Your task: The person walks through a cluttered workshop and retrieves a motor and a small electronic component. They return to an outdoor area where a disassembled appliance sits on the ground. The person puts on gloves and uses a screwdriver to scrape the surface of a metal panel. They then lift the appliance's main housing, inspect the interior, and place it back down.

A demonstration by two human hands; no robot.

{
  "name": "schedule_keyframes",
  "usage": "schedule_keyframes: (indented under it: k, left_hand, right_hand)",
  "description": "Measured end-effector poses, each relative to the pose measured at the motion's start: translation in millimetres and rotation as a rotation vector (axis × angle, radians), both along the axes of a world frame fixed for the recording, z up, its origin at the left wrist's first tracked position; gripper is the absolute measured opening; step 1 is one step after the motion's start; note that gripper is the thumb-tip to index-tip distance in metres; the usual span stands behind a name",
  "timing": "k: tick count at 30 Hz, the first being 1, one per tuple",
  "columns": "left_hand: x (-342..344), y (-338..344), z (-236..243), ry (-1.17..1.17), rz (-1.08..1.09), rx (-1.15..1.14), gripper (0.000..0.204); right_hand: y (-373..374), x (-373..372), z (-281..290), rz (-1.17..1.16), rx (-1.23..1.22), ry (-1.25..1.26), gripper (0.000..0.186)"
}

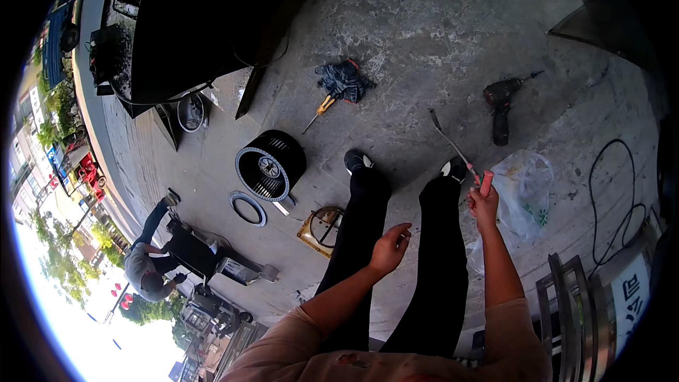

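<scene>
The shirt (332, 366) lies nearest; the left hand (390, 250) hovers half-open near the black-clad legs (442, 255), and the right hand (483, 206) clasps a red-handled tool (486, 183), left of a plastic bag (525, 187).

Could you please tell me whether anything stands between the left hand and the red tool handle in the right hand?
Nothing visible blocks the left hand from the red tool handle; the black-trousered right leg shows beneath the gap.

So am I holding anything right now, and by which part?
Your right hand grips a pinkish-red cylindrical tool handle; whether the bent grey metal rod nearby belongs to it, I can't tell. Your left hand holds nothing visible.
</scene>
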State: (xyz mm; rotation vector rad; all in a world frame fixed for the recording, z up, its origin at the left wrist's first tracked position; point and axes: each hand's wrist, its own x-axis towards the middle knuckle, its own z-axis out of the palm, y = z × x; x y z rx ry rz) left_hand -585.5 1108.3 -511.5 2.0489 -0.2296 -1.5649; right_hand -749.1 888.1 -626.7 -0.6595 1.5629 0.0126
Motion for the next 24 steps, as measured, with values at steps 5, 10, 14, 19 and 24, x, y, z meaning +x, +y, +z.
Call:
schedule_keyframes:
  k: [5,10,14,19,24]
  left_hand:
    - [49,-32,119,0.024,-0.002,-0.161,0.039]
    - [125,-65,203,-0.018,0.045,-0.295,0.034]
    - [203,-103,180,0.037,0.242,-0.285,0.031]
    - [283,-173,196,0.060,0.346,-0.320,0.033]
    - [314,-262,269,0.294,0.305,-0.344,0.057]
  right_hand:
    - [9,52,162,0.316,-0.286,0.018,0.018]
    - [6,124,308,0.183,-0.340,-0.108,0.024]
    - [-12,180,374,0.011,-0.224,-0.163,0.032]
    - [-65,248,391,0.038,-0.232,-0.261,0.034]
    - [-171,333,410,0.390,-0.311,-0.241,0.017]
